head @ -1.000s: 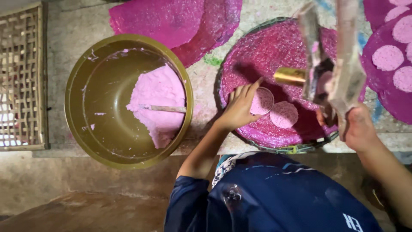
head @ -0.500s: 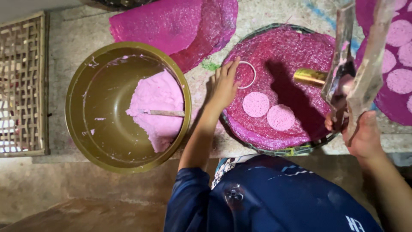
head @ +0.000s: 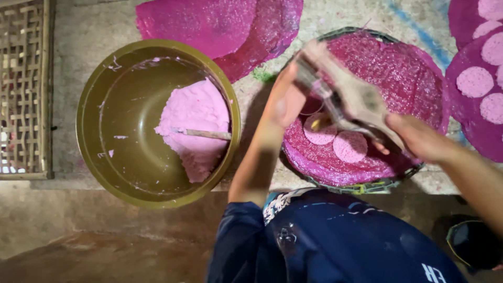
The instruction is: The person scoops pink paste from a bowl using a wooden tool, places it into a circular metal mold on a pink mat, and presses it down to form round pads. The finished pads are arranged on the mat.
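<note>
Fingers of my right hand (head: 419,137) wrap the long pale ladle (head: 348,94), my left hand (head: 285,97) loosely curled at its nine o'clock, two pink batter discs (head: 335,139) at six o'clock.

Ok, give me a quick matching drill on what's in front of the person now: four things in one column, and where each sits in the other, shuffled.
1. pink batter
2. pink discs
3. woven lattice panel
4. blurred tool

A. far left edge
B. held in the right hand
C. inside the olive basin
D. on the magenta-covered round tray

Pairs: 1-C, 2-D, 3-A, 4-B
</note>
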